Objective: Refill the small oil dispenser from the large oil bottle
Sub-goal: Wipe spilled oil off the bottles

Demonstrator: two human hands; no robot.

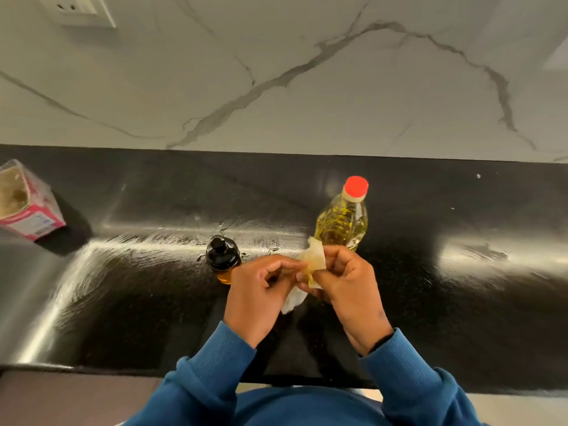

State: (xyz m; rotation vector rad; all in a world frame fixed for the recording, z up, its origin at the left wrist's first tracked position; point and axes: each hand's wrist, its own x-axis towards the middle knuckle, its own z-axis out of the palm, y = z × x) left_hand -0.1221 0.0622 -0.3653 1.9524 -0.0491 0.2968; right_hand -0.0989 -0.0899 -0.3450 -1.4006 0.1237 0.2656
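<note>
Head view: both hands, left hand [261,290] and right hand [347,284], pinch an oily tissue [312,259], probably wiping my fingers. Bottle [342,222] and dispenser [222,256] stand capped.

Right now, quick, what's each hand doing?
Left hand: fingers pinch the oily tissue.
Right hand: fingers grip the same tissue.
</note>
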